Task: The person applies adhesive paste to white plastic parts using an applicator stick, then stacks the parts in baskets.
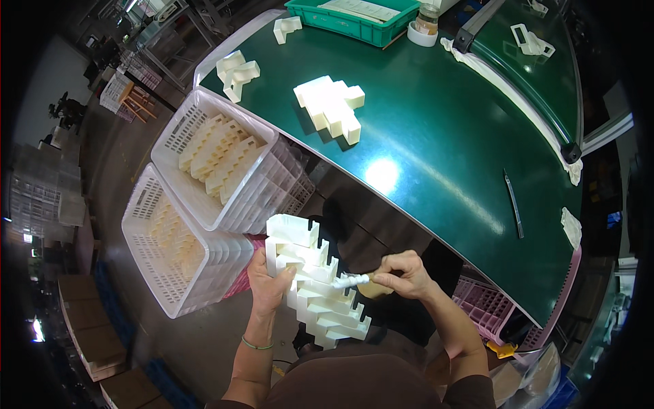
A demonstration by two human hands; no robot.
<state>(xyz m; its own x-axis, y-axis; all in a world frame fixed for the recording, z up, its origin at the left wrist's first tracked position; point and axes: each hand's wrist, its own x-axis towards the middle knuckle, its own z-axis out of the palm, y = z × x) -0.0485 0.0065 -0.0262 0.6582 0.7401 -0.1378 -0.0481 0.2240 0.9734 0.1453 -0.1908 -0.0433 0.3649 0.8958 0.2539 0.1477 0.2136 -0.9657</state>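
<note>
My left hand [269, 279] is closed on the left side of a staggered stack of white box-like plastic parts [312, 276], held tilted above my lap. Dark notches show along the stack's right edge. In my right hand [409, 274] is a short tool with a white, lumpy, wrapped-looking tip [349, 281], pinched between thumb and fingers. That tip reaches the stack's right edge; whether it touches cannot be made out. Below my right fingers shows a tan rounded piece [375, 290], perhaps part of the same tool.
On the green table [422, 157] lie a cluster of white parts [328, 105], smaller white pieces [237, 73] and a pen-like tool [514, 203]. A green bin [354, 26] and a jar [427, 19] stand at the back. White crates [231, 198] holding parts stand at left.
</note>
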